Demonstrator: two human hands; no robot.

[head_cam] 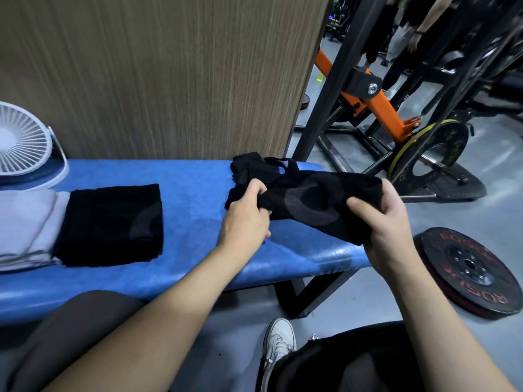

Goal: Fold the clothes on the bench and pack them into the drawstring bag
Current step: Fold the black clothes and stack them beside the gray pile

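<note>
A black drawstring bag [314,199] with a grey ring print hangs over the right end of the blue bench [198,239]; its cords and straps trail toward the wall. My left hand [249,213] grips its left end. My right hand [385,222] holds its right end, thumb on top. A folded black garment [113,222] lies on the bench to the left. Beside it, at the left edge, lies a light grey garment [25,227].
A white fan [22,140] stands at the bench's back left against a wooden panel [169,75]. A weight plate [467,270] lies on the floor right of the bench, with a rack and orange machine [376,103] behind. My knees and a white shoe [278,340] are below.
</note>
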